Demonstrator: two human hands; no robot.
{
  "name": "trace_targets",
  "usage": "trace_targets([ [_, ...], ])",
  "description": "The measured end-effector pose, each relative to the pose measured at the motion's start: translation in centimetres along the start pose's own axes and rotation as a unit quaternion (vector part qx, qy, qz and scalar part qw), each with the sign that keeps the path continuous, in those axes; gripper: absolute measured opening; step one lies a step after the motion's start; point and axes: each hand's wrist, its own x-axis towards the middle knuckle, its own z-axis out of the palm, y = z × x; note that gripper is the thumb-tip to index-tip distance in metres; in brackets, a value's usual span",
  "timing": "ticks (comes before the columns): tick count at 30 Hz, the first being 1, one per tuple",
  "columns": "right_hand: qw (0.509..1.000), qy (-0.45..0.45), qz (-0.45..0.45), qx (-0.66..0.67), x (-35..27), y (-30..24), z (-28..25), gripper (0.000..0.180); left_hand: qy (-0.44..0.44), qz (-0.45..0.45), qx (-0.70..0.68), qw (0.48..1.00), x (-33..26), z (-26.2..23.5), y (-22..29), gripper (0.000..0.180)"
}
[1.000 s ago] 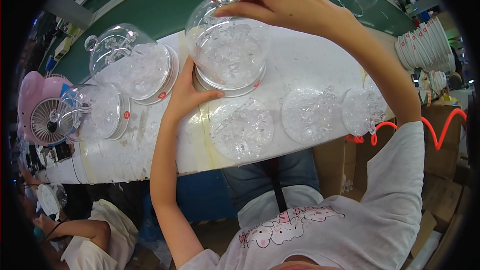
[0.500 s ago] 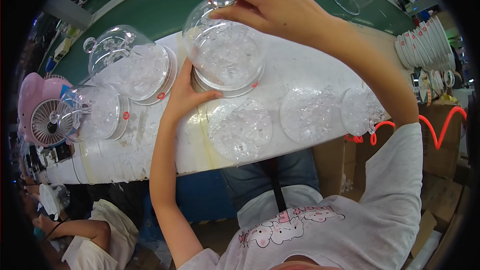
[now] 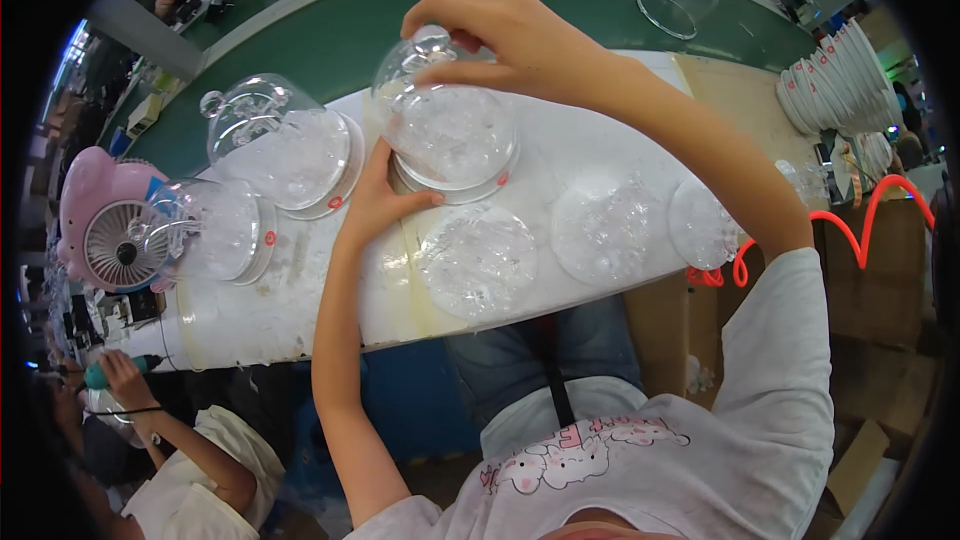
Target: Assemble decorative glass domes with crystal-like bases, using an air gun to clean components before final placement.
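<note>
A clear dome cover (image 3: 395, 65) with a round knob on top stands over a white round base (image 3: 470, 195); clear crystal-like pieces fill its inside. My left hand (image 3: 383, 202) curves around the near left of the base, its thumb along the front rim and its fingers partly hidden behind. Above the dome, my right hand (image 3: 490, 40) has thumb and index finger parted on either side of the knob. Its other fingers are mostly hidden. Nearest to me lies a disc of clear crystal pieces (image 3: 478, 262), with another crystal disc (image 3: 605, 232) to its right.
Two more domed pieces, one larger (image 3: 290, 160) and one smaller (image 3: 215, 235), lie at left beside a pink fan (image 3: 110, 205). A loose clear dome (image 3: 680, 2) rests on the green surface. White rings (image 3: 840, 80) are stacked at right near a red coiled hose (image 3: 850, 245). A co-worker (image 3: 200, 470) sits lower left.
The dome and its knob have come down toward the base. My right thumb and index finger have spread apart around the knob. My left hand keeps its place on the base.
</note>
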Motion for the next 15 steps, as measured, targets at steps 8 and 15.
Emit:
trace_targets([
  [8,0.959,-0.181,0.191,0.104,-6.0,6.0,-1.8,0.102,0.25,-0.038,0.166,0.953,-6.6,-2.6,2.8,0.055],
  [15,0.918,-0.299,0.218,0.145,-7.1,9.3,3.7,0.113,0.201,-0.072,0.174,0.961,-8.4,-1.3,2.6,0.07],
])
